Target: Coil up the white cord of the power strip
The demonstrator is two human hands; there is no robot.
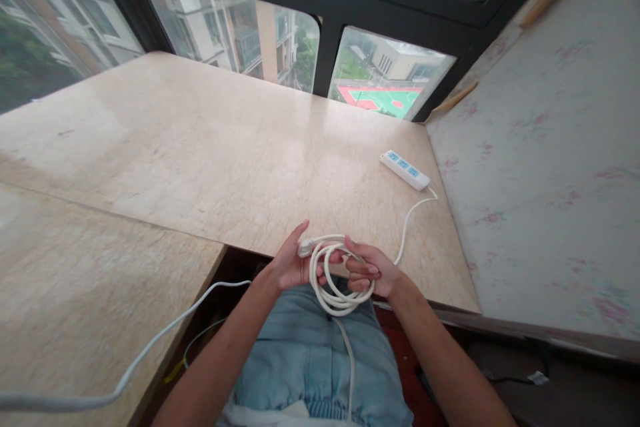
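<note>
My left hand (291,261) and my right hand (369,271) meet at the near edge of a beige marble sill (210,147). Between them hangs a coil of white cable (334,293), looped several times. My left hand pinches the cable's white plug end (304,248) at the top of the coil. My right hand's fingers curl round the loops on the right side. From the coil the cable (411,217) runs up and right across the sill to a white power strip (405,170) with blue sockets, lying near the right wall.
A second white cable (150,347) crosses the lower marble ledge (75,293) at left. Dark-framed windows (330,7) stand behind the sill. A pale flowered wall (540,167) closes the right side. My lap in light denim (305,353) is below the hands.
</note>
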